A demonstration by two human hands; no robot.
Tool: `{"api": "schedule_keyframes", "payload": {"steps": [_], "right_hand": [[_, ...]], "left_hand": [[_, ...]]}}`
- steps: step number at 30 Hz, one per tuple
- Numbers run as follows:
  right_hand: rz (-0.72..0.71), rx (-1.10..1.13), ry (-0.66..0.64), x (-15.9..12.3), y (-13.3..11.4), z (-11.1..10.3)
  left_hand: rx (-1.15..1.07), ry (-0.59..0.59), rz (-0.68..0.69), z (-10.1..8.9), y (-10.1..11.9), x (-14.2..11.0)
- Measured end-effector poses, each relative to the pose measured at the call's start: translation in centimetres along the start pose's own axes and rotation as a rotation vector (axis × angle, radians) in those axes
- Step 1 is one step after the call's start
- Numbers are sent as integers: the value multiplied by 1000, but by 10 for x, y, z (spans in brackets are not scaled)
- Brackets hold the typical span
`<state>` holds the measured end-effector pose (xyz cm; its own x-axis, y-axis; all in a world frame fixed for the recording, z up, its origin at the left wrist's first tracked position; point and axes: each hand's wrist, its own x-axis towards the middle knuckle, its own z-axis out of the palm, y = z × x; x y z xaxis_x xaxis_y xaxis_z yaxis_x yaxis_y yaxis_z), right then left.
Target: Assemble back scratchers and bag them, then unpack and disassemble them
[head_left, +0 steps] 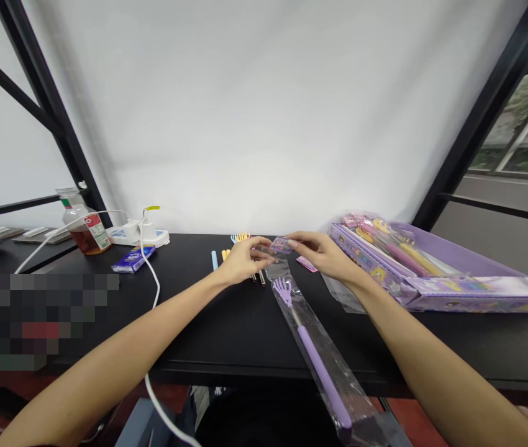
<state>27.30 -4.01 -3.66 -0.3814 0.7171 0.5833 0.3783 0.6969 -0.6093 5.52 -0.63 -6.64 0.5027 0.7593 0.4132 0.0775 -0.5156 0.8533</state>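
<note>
A purple back scratcher [322, 369] with a claw-shaped head lies in a long clear plastic bag [324, 338]. The bag slants across the table and hangs over its front edge. At its far end, my left hand [245, 259] pinches the mouth of the bag between thumb and fingers. Just right of it, my right hand [320, 249] grips a small printed card [281, 244] at the bag's mouth; whether the card's tip is inside, I cannot tell. Behind my left hand, more back scratchers with blue and yellow heads [240, 237] are partly hidden.
On the right stands a purple display box [473, 254] with packed back scratchers in it. Another printed card [307, 264] and empty clear bags [343, 295] lie beside it. At left are a bottle [84, 223], a power strip [152, 236], a blue packet [132, 259] and a white cable [156, 276].
</note>
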Motion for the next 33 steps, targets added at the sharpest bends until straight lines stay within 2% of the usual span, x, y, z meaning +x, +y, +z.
{"api": "schedule_keyframes", "payload": {"steps": [5, 13, 19, 26, 33], "right_hand": [[-127, -204, 33, 0, 1, 5], [-165, -382, 57, -3, 3, 7], [-203, -393, 113, -3, -1, 8], [-244, -439, 75, -3, -1, 8], [-190, -390, 95, -3, 1, 11]], "left_hand": [[-131, -63, -22, 0, -3, 2], [-180, -65, -54, -1, 1, 1], [-181, -54, -65, -2, 2, 2], [-197, -81, -77, -2, 5, 2], [-181, -64, -105, -1, 4, 1]]}}
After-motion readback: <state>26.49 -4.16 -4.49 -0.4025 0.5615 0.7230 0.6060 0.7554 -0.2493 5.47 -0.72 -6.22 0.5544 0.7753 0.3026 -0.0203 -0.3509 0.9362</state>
